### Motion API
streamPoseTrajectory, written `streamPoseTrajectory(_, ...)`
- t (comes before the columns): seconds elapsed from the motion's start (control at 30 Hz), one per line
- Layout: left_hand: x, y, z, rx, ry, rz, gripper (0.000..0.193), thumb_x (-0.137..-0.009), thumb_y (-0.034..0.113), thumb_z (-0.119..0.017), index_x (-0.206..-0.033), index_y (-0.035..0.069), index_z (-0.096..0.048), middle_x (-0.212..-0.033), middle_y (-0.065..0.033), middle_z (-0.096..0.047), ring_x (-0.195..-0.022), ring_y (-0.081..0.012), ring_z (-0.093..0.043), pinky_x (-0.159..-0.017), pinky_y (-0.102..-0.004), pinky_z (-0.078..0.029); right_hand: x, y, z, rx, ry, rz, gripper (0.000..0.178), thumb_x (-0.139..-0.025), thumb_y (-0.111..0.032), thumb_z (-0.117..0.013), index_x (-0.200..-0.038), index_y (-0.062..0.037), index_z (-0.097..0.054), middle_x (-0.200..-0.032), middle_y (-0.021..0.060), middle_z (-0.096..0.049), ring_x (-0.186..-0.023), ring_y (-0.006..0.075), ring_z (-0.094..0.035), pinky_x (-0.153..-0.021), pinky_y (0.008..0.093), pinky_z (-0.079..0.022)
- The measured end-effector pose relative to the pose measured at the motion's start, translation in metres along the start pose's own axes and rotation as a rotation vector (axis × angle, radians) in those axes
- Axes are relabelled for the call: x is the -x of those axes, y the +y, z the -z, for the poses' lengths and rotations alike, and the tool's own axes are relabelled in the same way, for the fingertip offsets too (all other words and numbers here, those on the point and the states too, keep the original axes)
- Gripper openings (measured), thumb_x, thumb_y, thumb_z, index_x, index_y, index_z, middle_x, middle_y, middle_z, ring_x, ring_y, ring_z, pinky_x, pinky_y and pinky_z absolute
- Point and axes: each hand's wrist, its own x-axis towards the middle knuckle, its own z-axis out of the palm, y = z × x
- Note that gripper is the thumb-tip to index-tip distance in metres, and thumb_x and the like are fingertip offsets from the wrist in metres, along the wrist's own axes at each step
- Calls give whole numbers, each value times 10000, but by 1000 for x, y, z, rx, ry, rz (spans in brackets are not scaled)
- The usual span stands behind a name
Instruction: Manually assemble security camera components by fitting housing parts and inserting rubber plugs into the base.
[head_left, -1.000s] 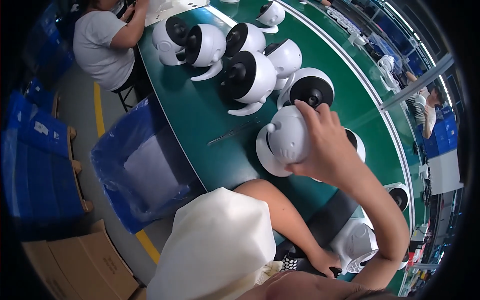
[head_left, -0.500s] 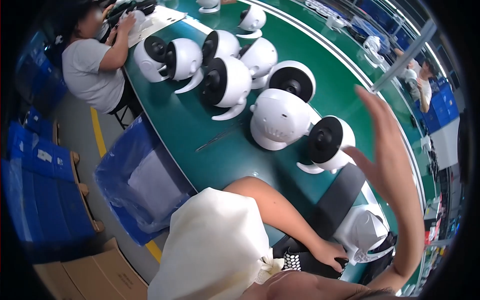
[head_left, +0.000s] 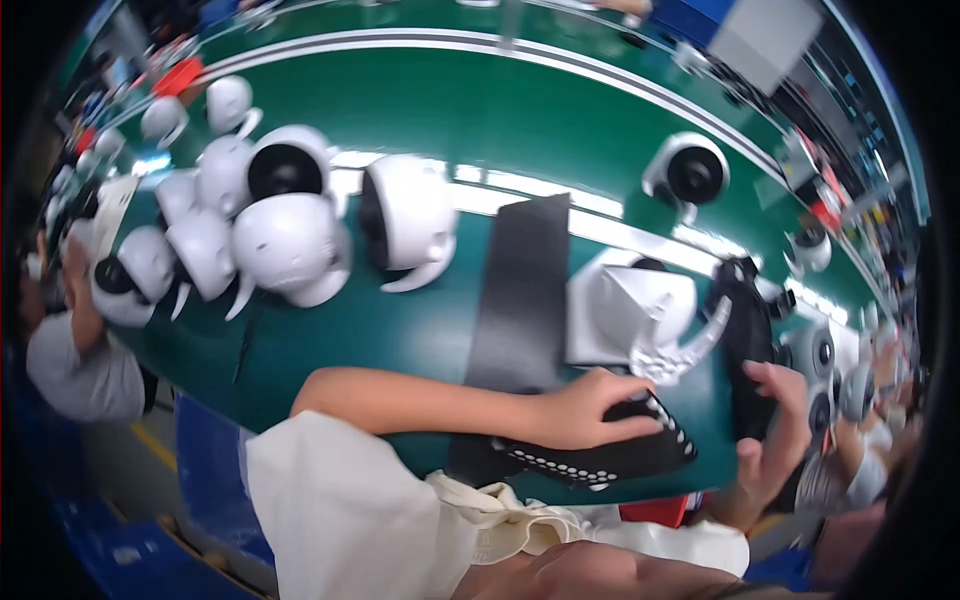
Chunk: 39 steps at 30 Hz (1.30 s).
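My left hand [head_left: 595, 408] reaches across the table, its thumb and fingers closed over a flat black piece with rows of white dots [head_left: 560, 462]. Just beyond it stands a white angular shell [head_left: 610, 305], with a curved white arm-like part [head_left: 690, 345] on its right side. My right hand [head_left: 778, 432] is raised near the table's right front, thumb and fingers apart, holding nothing. Close to it lies a black soft bundle [head_left: 745, 320]. A long dark grey strip [head_left: 522, 290] runs away from me, left of the shell.
Several white round devices with black faces and curved feet, one of them here [head_left: 410, 215], crowd the left of the green table [head_left: 400, 345]. Another device [head_left: 690, 172] stands at the back right. A co-worker [head_left: 75, 340] sits at far left; blue bins [head_left: 215, 470] stand below the edge.
My view has swung to the right, so the devices appear further left. My right hand has come down from its raised place. My left hand stays on the dotted black piece.
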Motion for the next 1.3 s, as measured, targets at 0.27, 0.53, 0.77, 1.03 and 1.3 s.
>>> streamPoseTrajectory(0.27, -23, 32, -9, 82, 280, 137, 194, -844, 129, -556, -995, 28, -486, -853, -39, -573, -796, -73, -517, -693, -237, -436, -21, 7, -18, -375, -111, -265, 606, -617, -146, -775, -1123, -43, -458, -797, 91, -558, -701, 189, -589, -637, 257, -468)
streamPoseTrajectory(0.53, -36, 33, 10, -141, 327, 89, 384, -739, 35, -662, -1075, 30, -478, -989, -51, -561, -860, -107, -558, -733, -226, -455, -38, 43, -32, -547, -197, -242, 218, -671, -77, -714, -806, 13, -568, -713, 83, -595, -637, 160, -583, -592, 233, -429)
streamPoseTrajectory(0.77, -37, 29, 26, -269, 303, 185, 121, -744, 15, -632, -849, -9, -577, -715, -22, -595, -642, -69, -531, -594, -190, -418, -39, 59, -54, -794, -303, -260, 136, -752, -87, -641, -828, -3, -566, -643, 95, -553, -562, 205, -507, -518, 278, -381)
streamPoseTrajectory(1.03, -37, 24, 28, -508, 219, 8, 131, -716, 25, -673, -824, -15, -610, -659, -79, -623, -551, -103, -596, -496, -202, -437, -37, 51, -44, -218, -53, 78, 292, -605, -31, -722, -877, -56, -620, -752, 48, -517, -654, 206, -475, -573, 290, -356)
streamPoseTrajectory(1.3, -36, 25, 24, -466, 299, 142, 107, -727, 21, -659, -802, -17, -592, -645, -66, -621, -584, -83, -597, -518, -200, -452, -32, 51, -56, -234, -10, 57, 200, -701, -65, -623, -881, -40, -538, -792, 80, -457, -755, 238, -476, -687, 325, -391)
